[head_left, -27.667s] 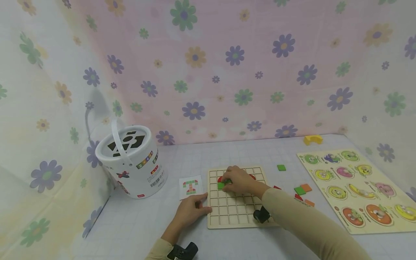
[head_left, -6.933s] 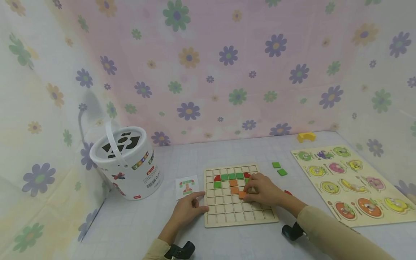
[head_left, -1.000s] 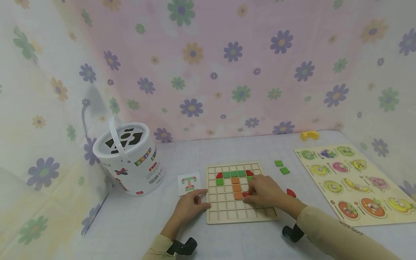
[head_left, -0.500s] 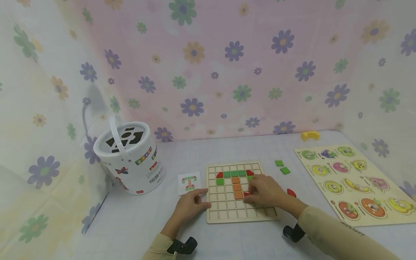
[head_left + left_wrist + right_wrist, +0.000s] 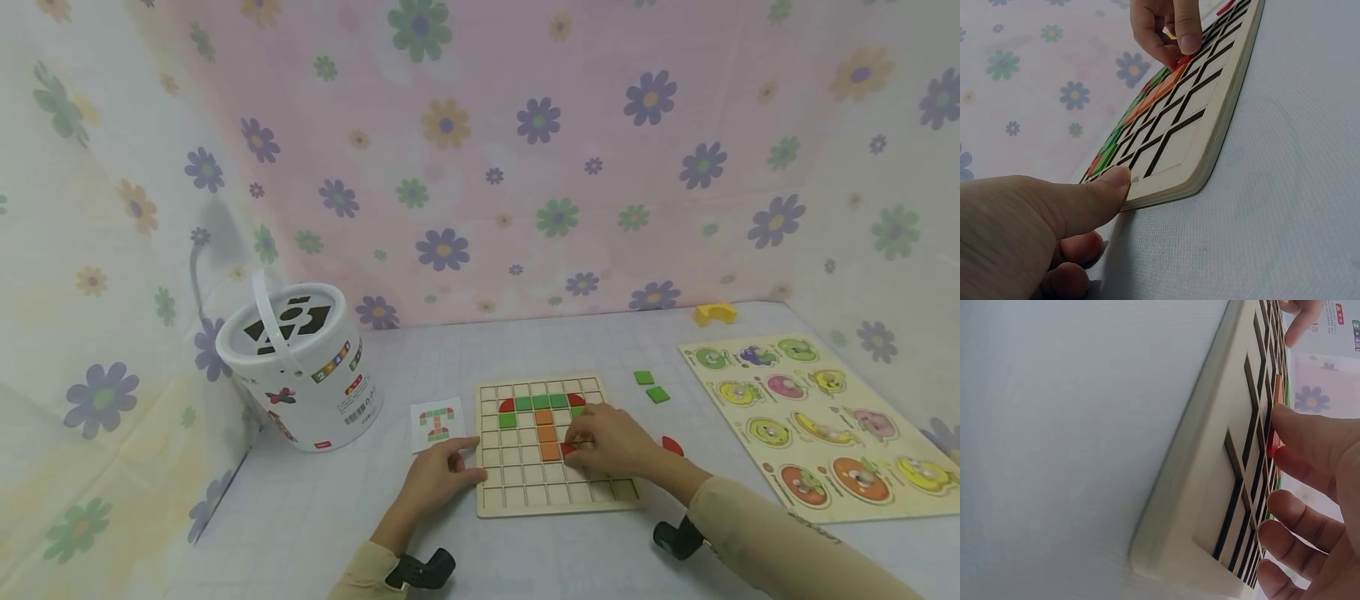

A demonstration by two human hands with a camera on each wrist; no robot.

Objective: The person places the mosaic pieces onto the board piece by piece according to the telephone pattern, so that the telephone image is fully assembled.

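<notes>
While the right hand [image 5: 617, 444] pinches a red piece [image 5: 567, 448] at the board [image 5: 525, 496], the relaxed left hand [image 5: 437, 477] touches the board's edge.

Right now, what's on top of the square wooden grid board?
Flat green squares, three flat orange squares, two rounded red tiles, another red tile pinched in the right hand. Under that hand, the board is covered: contents unseen.

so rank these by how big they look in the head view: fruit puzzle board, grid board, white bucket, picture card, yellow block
1. Fruit puzzle board, though cut off at right
2. Grid board and white bucket: too alike to rank
3. Picture card
4. Yellow block
</notes>
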